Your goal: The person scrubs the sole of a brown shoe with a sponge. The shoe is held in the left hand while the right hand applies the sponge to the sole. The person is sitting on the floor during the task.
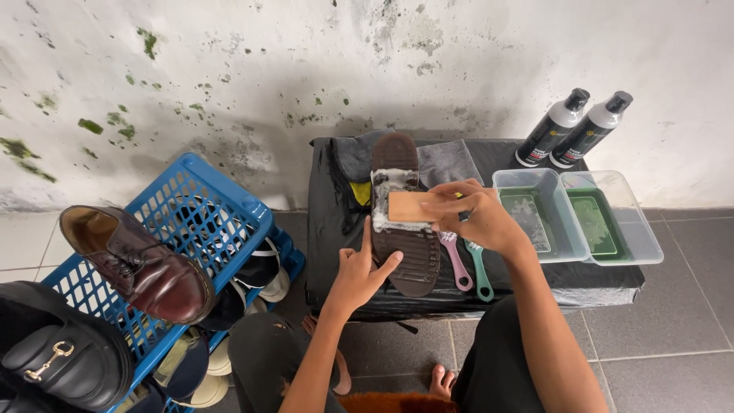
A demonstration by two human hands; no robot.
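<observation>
A dark shoe lies sole-up [405, 252] on a black-covered low table [566, 279], its sole covered in white foam in the middle. My right hand [474, 218] grips a wooden-backed brush [409, 206] and presses it onto the foamy sole. My left hand [358, 268] steadies the shoe at its near left edge, thumb and fingers against the sole. My bare knees and foot show below.
Pink [454, 260] and teal [480, 271] small brushes lie right of the shoe. Two clear tubs of greenish water [535, 210] [612, 218] and two black-and-white bottles [552, 128] [592, 130] stand at right. A blue crate rack [191, 206] carries a maroon shoe [141, 264]; a black loafer [57, 348] sits at left.
</observation>
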